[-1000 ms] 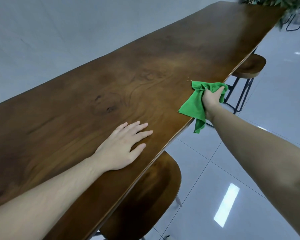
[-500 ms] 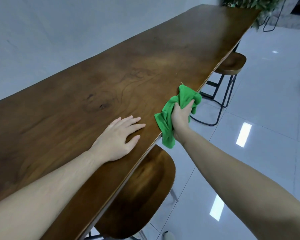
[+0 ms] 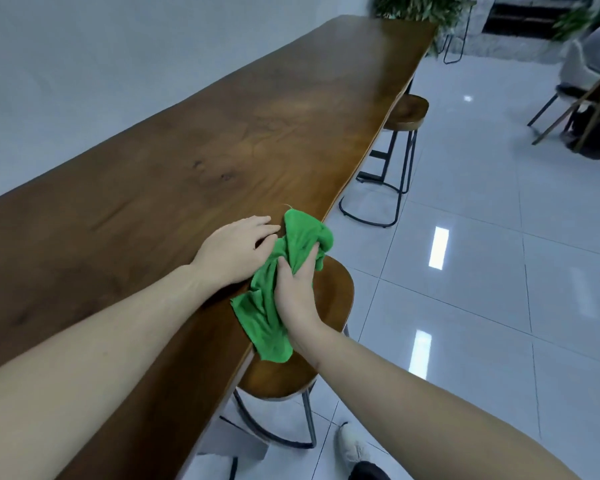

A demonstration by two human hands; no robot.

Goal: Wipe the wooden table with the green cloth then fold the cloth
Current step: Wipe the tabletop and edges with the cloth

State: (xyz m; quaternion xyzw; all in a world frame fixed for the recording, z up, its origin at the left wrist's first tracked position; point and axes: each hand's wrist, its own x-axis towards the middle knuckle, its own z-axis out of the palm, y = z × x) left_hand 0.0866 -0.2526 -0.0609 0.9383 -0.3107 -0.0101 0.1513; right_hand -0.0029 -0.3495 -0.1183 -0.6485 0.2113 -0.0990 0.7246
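Both arms are bare from the bottom edge of the view up to the hands, with no sleeve showing on either one. The left forearm is broad where it enters at 8 o'clock and narrows toward the wrist. The left hand wears no ring, watch, band or glove. The right forearm enters from 5 o'clock, likewise uncovered, and the right hand is equally plain, its wrist unadorned. Fingernails cannot be made out clearly. At 6 o'clock, a light-coloured shoe shows on one foot, with a dark trouser hem just above it at the frame edge.
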